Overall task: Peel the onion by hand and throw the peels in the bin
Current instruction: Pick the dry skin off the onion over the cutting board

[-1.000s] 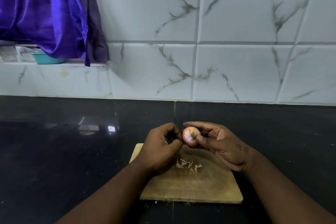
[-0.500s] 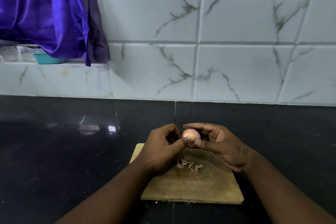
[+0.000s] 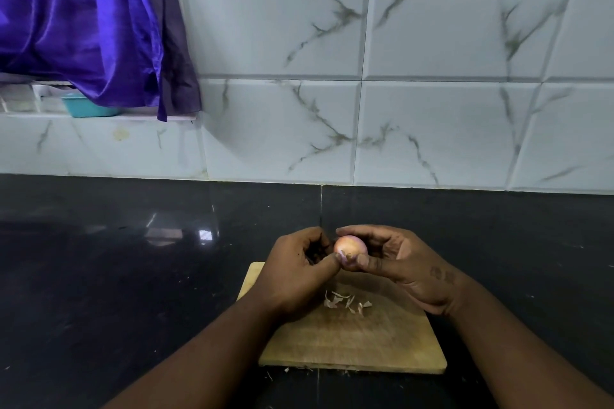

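Note:
A small pinkish onion is held above the far end of a wooden cutting board. My right hand grips it, fingers curled over the top and thumb underneath. My left hand has its fingers curled and its thumb tip pressed against the onion's lower left side, where a flake of skin sticks out. Several pale peel scraps lie on the board below the hands. No bin is in view.
The board lies on a black polished counter that runs to a marble-tiled wall. A purple cloth hangs at the upper left over a ledge with a teal bowl. Tiny peel bits lie by the board's near edge.
The onion has turned a little in my right hand. My left thumb has slid to the onion's lower edge and lifted a flake of skin. Both hands stayed above the board.

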A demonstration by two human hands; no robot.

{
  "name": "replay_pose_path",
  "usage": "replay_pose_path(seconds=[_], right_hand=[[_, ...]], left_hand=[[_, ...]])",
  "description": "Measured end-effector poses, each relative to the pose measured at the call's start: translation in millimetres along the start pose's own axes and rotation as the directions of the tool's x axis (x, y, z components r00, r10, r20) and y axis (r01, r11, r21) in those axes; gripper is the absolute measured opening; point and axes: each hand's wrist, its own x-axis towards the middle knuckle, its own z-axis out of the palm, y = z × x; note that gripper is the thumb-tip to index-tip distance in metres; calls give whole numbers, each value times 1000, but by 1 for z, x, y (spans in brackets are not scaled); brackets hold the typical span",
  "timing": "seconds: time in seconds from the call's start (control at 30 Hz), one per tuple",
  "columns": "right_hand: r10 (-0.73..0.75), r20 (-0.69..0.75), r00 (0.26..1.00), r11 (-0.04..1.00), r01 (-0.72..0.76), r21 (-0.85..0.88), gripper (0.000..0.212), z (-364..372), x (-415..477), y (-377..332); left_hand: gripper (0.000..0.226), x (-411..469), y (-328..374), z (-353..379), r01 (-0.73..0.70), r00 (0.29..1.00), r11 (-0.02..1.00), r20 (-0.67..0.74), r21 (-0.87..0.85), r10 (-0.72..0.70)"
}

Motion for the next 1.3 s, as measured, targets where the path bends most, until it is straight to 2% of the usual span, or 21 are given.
replay_pose_path(seconds=[0.17, 0.27, 0.33, 0.47, 0.6, 0.7, 0.83, 1.0, 1.2, 1.3], right_hand=[[-7, -4, 1000, 1000, 7, 15, 45, 1, 1, 1], [-13, -9, 1000, 999, 13, 34, 44, 1, 0, 0], [-6, -3, 1000, 999, 6, 51, 44, 0, 0, 0], [-10, -8, 1000, 1000, 10, 28, 44, 1, 0, 1], [-10, -8, 1000, 999, 10, 44, 45, 2, 0, 1], [-16, -31, 999, 999, 17, 34, 44, 1, 1, 0], [-10, -25, 1000, 1000, 10, -7, 45, 1, 0, -1], [-28, -48, 998, 1000, 28, 1, 45, 2, 1, 1], [-20, -71, 997, 1000, 20, 4, 43, 0, 2, 1], [-22, -73, 997, 1000, 20, -23, 43, 0, 2, 2]], left_hand=[[10, 1, -2, 0, 5, 999, 1000, -32, 25, -4], [14, 1, -1, 0, -5, 1000, 999, -13, -33, 5], [24, 0, 1, -1, -15, 1000, 998, 6, -54, 15], [10, 1, -2, 1, -18, 1000, 1000, -26, 3, 18], [12, 1, -3, 1, -20, 999, 1000, -44, 13, 20], [28, -2, 3, 1, -39, 998, 999, -48, -6, 39], [14, 0, 0, 2, -48, 997, 997, -55, 58, 51], [10, 1, -3, 2, -57, 996, 992, -64, 112, 64], [24, 0, 2, 1, -101, 989, 993, -99, 67, 107], [17, -1, 1, 2, -120, 988, 987, -88, 108, 130]])
